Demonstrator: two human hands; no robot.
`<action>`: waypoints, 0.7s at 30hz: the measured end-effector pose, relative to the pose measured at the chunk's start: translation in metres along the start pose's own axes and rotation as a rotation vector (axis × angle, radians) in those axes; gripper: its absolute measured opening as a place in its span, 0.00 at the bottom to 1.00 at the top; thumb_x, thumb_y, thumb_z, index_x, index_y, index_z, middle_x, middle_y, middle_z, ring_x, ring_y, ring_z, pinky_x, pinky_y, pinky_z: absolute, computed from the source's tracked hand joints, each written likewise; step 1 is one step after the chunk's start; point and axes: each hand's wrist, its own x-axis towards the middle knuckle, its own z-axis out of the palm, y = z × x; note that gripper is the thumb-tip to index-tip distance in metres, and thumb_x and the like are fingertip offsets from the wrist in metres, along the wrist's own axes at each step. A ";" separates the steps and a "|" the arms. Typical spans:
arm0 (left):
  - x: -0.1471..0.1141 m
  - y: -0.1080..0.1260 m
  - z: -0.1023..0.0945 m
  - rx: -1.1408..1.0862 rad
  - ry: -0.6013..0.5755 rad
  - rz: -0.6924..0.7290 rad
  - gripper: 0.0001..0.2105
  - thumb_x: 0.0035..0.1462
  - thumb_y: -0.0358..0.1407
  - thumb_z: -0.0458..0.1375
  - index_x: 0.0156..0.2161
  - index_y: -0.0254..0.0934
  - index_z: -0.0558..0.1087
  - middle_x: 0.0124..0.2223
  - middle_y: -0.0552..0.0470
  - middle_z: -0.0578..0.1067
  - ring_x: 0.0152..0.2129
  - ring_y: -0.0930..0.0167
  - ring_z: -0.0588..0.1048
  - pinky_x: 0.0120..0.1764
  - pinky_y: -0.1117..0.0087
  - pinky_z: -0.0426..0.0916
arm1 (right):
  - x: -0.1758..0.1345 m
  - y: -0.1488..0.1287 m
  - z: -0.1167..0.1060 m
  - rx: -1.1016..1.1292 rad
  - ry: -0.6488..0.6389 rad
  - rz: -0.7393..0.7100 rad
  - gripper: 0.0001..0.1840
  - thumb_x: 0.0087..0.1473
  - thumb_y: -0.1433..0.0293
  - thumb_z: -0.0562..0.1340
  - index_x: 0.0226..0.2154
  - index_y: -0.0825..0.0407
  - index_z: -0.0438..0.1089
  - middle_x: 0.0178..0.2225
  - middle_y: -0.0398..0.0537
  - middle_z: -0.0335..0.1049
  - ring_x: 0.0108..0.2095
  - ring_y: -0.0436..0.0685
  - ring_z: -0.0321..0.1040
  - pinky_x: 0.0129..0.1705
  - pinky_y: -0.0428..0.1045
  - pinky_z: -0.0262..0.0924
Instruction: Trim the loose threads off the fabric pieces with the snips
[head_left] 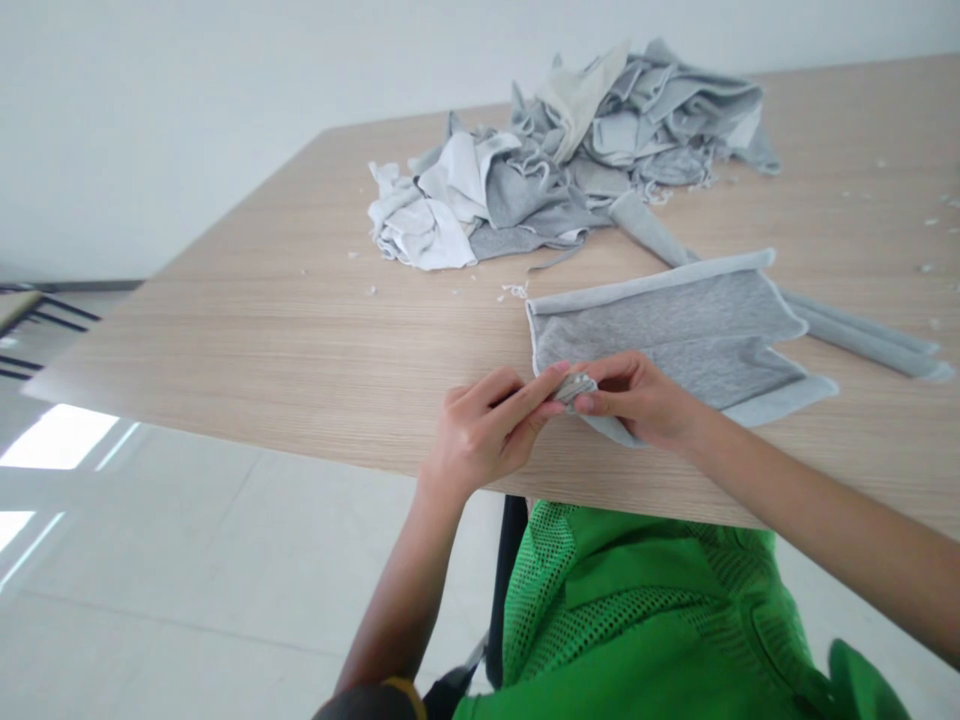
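Observation:
Between the fingertips of both hands is a small bundled piece of grey fabric (576, 388). My left hand (491, 425) pinches it from the left, thumb and fingers closed. From the right, my right hand (637, 395) grips its other side, fingers also closed. How the bundle is folded is hard to make out at this size. Under and behind my hands a larger grey cloth piece (675, 325) lies flat, with pale curled edges and a notched right end. My right hand covers part of its near side.
A heap of grey and white fabric scraps (540, 170) lies at the back of the wooden table (300, 330). A long rolled grey strip (862, 335) runs behind the flat piece. Bits of lint dot the tabletop. The table's front edge is close to my green-clothed body (645, 610).

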 end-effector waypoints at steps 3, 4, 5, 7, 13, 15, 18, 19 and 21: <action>0.000 0.001 0.000 -0.030 -0.011 -0.031 0.16 0.66 0.36 0.60 0.57 0.37 0.74 0.29 0.55 0.72 0.21 0.77 0.67 0.24 0.74 0.61 | 0.000 0.000 0.000 0.013 0.001 -0.010 0.07 0.45 0.64 0.77 0.30 0.45 0.83 0.31 0.41 0.81 0.31 0.49 0.74 0.35 0.44 0.68; -0.001 0.001 0.000 -0.045 -0.014 -0.046 0.16 0.66 0.35 0.60 0.57 0.38 0.74 0.29 0.55 0.72 0.21 0.77 0.67 0.24 0.74 0.61 | 0.001 0.001 0.000 0.021 0.004 -0.006 0.07 0.45 0.65 0.77 0.31 0.44 0.84 0.31 0.41 0.81 0.31 0.49 0.75 0.35 0.44 0.69; -0.001 0.001 0.000 -0.064 -0.017 -0.064 0.16 0.66 0.35 0.60 0.57 0.38 0.75 0.30 0.55 0.72 0.21 0.77 0.67 0.24 0.74 0.61 | 0.001 0.002 0.000 0.031 0.012 0.001 0.07 0.45 0.65 0.77 0.31 0.44 0.84 0.31 0.41 0.81 0.32 0.50 0.75 0.36 0.45 0.69; -0.002 0.001 0.000 -0.106 -0.022 -0.102 0.16 0.66 0.34 0.61 0.57 0.37 0.75 0.30 0.54 0.72 0.21 0.77 0.67 0.24 0.74 0.61 | 0.001 0.003 0.000 0.052 0.038 0.026 0.09 0.45 0.65 0.77 0.32 0.44 0.84 0.31 0.41 0.81 0.33 0.51 0.76 0.37 0.45 0.71; -0.002 0.002 0.001 -0.220 -0.033 -0.181 0.14 0.66 0.32 0.60 0.55 0.34 0.77 0.28 0.56 0.70 0.20 0.78 0.65 0.24 0.75 0.61 | 0.001 0.006 0.001 0.069 0.079 0.021 0.09 0.45 0.67 0.77 0.33 0.45 0.84 0.30 0.42 0.81 0.33 0.53 0.77 0.36 0.46 0.72; -0.001 0.004 0.001 -0.228 -0.038 -0.195 0.14 0.66 0.32 0.59 0.55 0.34 0.77 0.27 0.56 0.70 0.20 0.78 0.66 0.24 0.75 0.61 | 0.002 0.006 0.002 0.059 0.095 0.005 0.08 0.45 0.67 0.77 0.32 0.45 0.84 0.29 0.42 0.81 0.32 0.52 0.77 0.36 0.45 0.72; 0.001 0.007 0.002 -0.262 -0.047 -0.259 0.14 0.67 0.32 0.58 0.55 0.33 0.77 0.30 0.52 0.76 0.21 0.77 0.69 0.25 0.74 0.63 | 0.002 0.004 0.004 0.040 0.129 0.002 0.08 0.44 0.65 0.78 0.31 0.45 0.84 0.29 0.42 0.81 0.32 0.52 0.77 0.36 0.46 0.72; 0.001 0.009 0.003 -0.280 -0.046 -0.290 0.14 0.67 0.33 0.58 0.55 0.34 0.77 0.32 0.50 0.78 0.22 0.76 0.71 0.26 0.73 0.65 | 0.002 0.004 0.004 0.036 0.142 0.003 0.09 0.43 0.65 0.78 0.31 0.46 0.84 0.29 0.42 0.81 0.32 0.53 0.77 0.37 0.46 0.72; 0.002 0.011 0.004 -0.310 -0.041 -0.349 0.13 0.67 0.33 0.58 0.54 0.36 0.78 0.36 0.47 0.81 0.27 0.73 0.76 0.30 0.71 0.69 | 0.003 0.004 0.005 0.033 0.168 0.007 0.10 0.42 0.64 0.78 0.31 0.46 0.84 0.30 0.43 0.82 0.32 0.53 0.77 0.38 0.47 0.71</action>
